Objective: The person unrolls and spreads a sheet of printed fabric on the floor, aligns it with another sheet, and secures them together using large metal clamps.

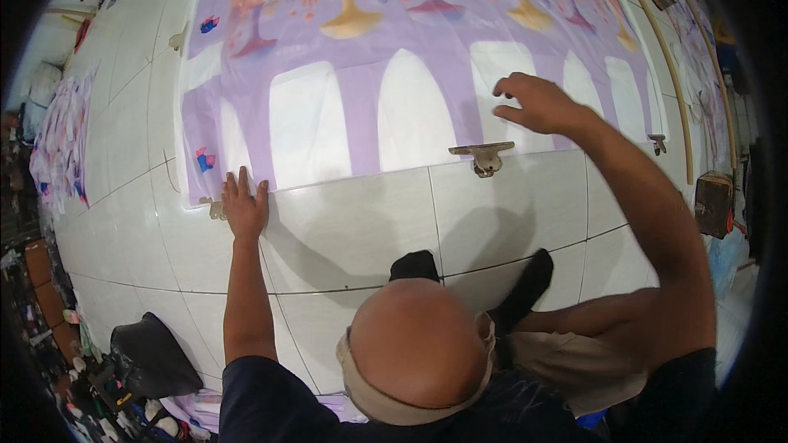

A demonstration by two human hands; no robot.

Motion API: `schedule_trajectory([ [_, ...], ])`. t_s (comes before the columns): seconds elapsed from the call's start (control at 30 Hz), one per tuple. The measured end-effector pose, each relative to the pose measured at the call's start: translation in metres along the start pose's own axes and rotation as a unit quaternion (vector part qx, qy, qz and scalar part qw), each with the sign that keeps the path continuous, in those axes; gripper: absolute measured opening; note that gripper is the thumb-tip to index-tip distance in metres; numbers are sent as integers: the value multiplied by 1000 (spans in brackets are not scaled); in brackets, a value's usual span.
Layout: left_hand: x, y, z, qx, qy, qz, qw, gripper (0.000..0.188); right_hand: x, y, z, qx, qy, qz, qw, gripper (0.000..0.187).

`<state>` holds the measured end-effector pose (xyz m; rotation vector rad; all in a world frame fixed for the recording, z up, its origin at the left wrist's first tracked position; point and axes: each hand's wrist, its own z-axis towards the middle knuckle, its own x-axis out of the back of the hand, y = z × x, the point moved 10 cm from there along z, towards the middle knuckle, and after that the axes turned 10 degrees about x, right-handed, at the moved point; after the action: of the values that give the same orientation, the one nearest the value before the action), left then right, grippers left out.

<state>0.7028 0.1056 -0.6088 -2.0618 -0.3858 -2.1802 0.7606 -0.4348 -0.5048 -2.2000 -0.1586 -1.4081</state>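
Note:
A large printed sheet [361, 107], lilac with white arches and a coral and gold band, lies spread on the floor. My left hand [245, 203] rests flat at its near left corner, fingers stretched forward, beside a metal clip [217, 209]. Above the sheet's near right part hovers my right hand [538, 104], its thumb and fingers apart and curved, with nothing seen between them. A wide metal bulldog clip [484, 157] grips the near edge, below and left of my right hand. Another clip [657, 144] sits at the near right corner.
White tiled floor [353, 230] surrounds the sheet, and my bent knee [414, 340] is close to me. At the left are a dark bucket-like container [154, 357] and a pile of printed cloth [61, 143]. A long wooden stick [666, 57] and a dark box [714, 203] lie at the right.

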Motion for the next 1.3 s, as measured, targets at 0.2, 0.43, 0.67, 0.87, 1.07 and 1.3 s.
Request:
schedule_trajectory([
  [0.2,11,-10,6,16,-60,91,994,66,12,38,0,27,-54,-40,997,29],
  [0.43,67,-29,92,-120,-121,102,980,45,2,96,17,-10,-20,22,1000,32],
  [0.67,173,52,150,-74,-147,72,984,36,-21,106,20,18,92,108,990,26],
  [0.87,189,36,111,-117,-178,11,977,33,-41,27,7,85,104,111,985,25],
  [1.07,126,-81,79,-80,-211,53,973,37,-69,-26,20,82,119,53,988,31],
  [1.3,74,-114,101,-91,-91,-78,989,39,-68,-56,-17,-47,25,86,995,33],
])
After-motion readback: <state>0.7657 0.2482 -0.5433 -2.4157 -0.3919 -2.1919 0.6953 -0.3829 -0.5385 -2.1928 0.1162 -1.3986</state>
